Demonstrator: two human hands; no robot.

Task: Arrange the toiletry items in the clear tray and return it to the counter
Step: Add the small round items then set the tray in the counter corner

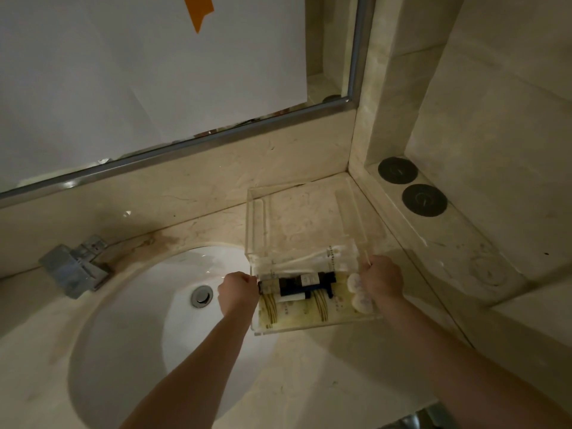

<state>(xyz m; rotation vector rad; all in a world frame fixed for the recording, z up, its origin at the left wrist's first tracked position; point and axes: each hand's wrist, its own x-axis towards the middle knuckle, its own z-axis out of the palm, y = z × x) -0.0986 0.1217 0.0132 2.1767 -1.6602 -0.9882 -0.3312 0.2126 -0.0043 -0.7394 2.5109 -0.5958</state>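
A clear acrylic tray (305,218) rests on the beige marble counter in the back right corner, beside the sink. My left hand (236,291) grips its left wall and my right hand (382,278) grips its right wall. At the tray's near end lie small black bottles (298,283), yellow sachets (322,309), white wrapped packets (312,258) and two round white items (359,292). The far half of the tray holds nothing.
A white oval sink (139,320) with a metal drain (201,296) lies to the left, and a chrome faucet (75,267) stands at its far left. A mirror runs along the back wall. Two black round coasters (411,190) sit on a raised ledge at right.
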